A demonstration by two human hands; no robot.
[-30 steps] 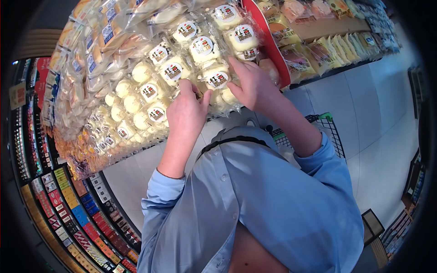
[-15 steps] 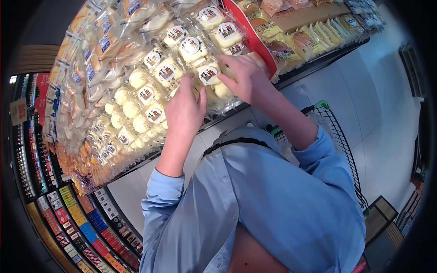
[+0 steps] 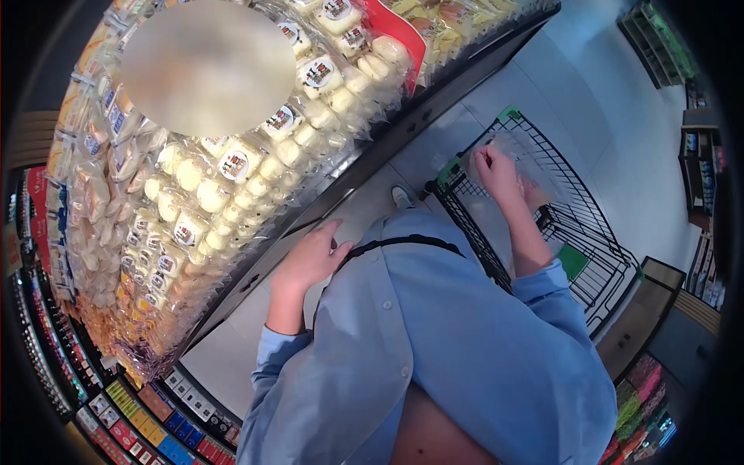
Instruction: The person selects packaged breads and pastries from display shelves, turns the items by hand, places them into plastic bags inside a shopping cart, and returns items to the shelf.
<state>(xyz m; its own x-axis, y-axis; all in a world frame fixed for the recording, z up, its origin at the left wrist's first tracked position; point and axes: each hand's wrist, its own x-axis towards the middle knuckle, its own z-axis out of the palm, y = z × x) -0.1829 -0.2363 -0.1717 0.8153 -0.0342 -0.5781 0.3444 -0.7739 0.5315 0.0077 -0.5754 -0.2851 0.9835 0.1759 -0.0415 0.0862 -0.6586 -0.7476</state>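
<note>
My left hand (image 3: 308,254) hangs just off the front edge of the display, fingers apart, holding nothing. To the right, my right hand (image 3: 496,172) is over the shopping cart (image 3: 570,174), its fingers curled in a pinch at the top of a clear plastic bag (image 3: 535,167). Contents of the bag are hard to make out; something pinkish shows low in it. The display holds round cream-coloured buns in clear wrappers with round white labels, such as one labelled bun (image 3: 233,164). A blurred oval hides part of the display.
A red divider (image 3: 407,39) separates the buns from yellow packets (image 3: 449,27). The display's dark front edge (image 3: 341,182) runs diagonally past my left hand. Shelves of coloured boxes (image 3: 147,422) stand at lower left, and more shelving (image 3: 659,46) at upper right.
Both hands have left the buns. My left hand has come back toward my waist, and my right hand has moved right, over the cart. The view has turned, showing more of the cart.
</note>
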